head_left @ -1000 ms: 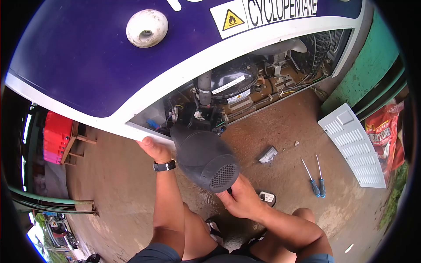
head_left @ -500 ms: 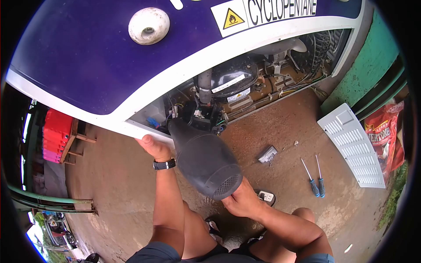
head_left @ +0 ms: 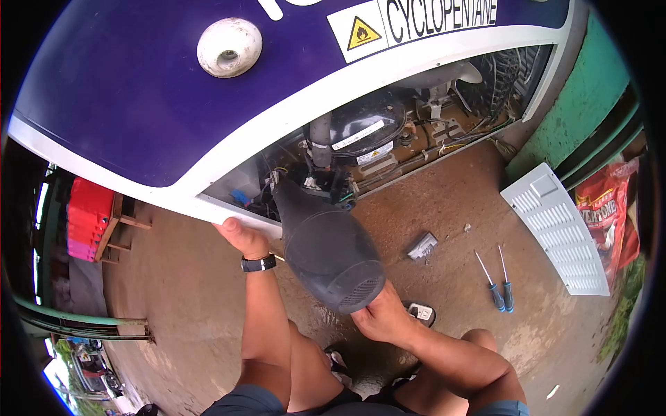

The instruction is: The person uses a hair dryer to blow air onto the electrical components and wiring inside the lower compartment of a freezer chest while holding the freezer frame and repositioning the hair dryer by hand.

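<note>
My right hand [head_left: 382, 315] is closed round the handle of a black blower [head_left: 329, 249], mostly hidden beneath its body. The blower's narrow nozzle points into the open compartment of a blue and white appliance [head_left: 187, 90], near wires and black parts at the compartment's left end. My left hand [head_left: 244, 237], with a watch on its wrist, rests against the white lower edge of the appliance; its thumb shows and its other fingers are hidden. A black compressor [head_left: 364, 128] sits inside the compartment, right of a dark vertical pipe [head_left: 320, 139].
On the wet floor lie a small grey object [head_left: 422, 245], two blue-handled screwdrivers [head_left: 503, 297] and a power socket [head_left: 420, 313]. A vented grey panel [head_left: 558, 232] leans at the right beside a red bag [head_left: 610, 208]. Red crates [head_left: 90, 215] stand at the left.
Over the last second the blower's rear has swung slightly down and right with my right hand. My left hand has stayed on the edge. The view has shifted a little.
</note>
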Tool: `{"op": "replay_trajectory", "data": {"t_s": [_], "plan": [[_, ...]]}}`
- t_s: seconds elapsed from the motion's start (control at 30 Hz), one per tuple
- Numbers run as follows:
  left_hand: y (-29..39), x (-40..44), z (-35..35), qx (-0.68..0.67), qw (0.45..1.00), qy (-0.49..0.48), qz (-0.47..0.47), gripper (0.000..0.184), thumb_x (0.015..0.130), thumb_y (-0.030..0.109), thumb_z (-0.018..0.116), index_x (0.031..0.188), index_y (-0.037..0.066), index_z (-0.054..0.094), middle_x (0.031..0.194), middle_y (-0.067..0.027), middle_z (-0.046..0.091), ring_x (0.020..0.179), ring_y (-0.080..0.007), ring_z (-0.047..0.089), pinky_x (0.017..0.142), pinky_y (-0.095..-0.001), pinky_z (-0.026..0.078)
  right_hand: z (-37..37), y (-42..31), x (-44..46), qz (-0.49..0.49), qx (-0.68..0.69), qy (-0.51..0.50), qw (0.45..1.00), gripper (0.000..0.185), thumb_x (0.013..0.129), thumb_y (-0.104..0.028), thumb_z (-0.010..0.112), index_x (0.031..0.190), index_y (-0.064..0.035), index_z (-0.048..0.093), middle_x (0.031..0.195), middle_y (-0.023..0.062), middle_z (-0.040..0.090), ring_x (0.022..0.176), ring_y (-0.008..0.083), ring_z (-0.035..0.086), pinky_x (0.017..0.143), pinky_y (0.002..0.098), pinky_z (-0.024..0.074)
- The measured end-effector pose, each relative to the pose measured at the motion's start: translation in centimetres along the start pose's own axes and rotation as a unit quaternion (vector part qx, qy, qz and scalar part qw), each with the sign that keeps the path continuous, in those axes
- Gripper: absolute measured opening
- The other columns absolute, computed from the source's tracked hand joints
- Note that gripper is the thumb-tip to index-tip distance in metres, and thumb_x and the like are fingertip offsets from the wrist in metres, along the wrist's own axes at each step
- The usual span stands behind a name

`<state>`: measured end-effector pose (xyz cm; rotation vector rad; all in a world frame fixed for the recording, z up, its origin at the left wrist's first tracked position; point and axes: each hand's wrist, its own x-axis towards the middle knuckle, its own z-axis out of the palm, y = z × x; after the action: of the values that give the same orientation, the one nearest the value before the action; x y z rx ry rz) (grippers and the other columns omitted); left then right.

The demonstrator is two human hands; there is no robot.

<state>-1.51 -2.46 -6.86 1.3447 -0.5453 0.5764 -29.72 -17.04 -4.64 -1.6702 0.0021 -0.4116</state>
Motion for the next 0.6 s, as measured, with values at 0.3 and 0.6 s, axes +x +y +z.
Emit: {"op": "replay_trajectory", "data": {"t_s": [0.3,0.6], "plan": [[-0.5,0.2,-1.1,0.013,1.0,-0.006,-0.001,0.105,0.087,0.088,0.057,0.137,-0.004,0.046,0.117,-0.0105,0.055,0.099,-0.0215,0.057,0.085,-0.0354,0.049,0.0,-1.0,0.7,-0.03,0.001,0.01,0.999,0.055,0.096,-0.008,0.069,0.145,-0.0002,0.045,0.126,0.0237,0.055,0.117,0.045,0.059,0.098,0.0481,0.0503],[-0.8,-0.9,-1.4,0.034,0.995,-0.085,-0.031,0.106,0.086,0.089,0.057,0.137,-0.004,0.046,0.118,-0.0108,0.055,0.1,-0.0217,0.057,0.086,-0.0358,0.049,0.0,0.6,0.6,-0.017,0.042,0.034,0.998,0.052,0.1,-0.018,0.07,0.144,-0.0031,0.048,0.13,0.0229,0.059,0.121,0.0438,0.06,0.101,0.0483,0.0505]]}}
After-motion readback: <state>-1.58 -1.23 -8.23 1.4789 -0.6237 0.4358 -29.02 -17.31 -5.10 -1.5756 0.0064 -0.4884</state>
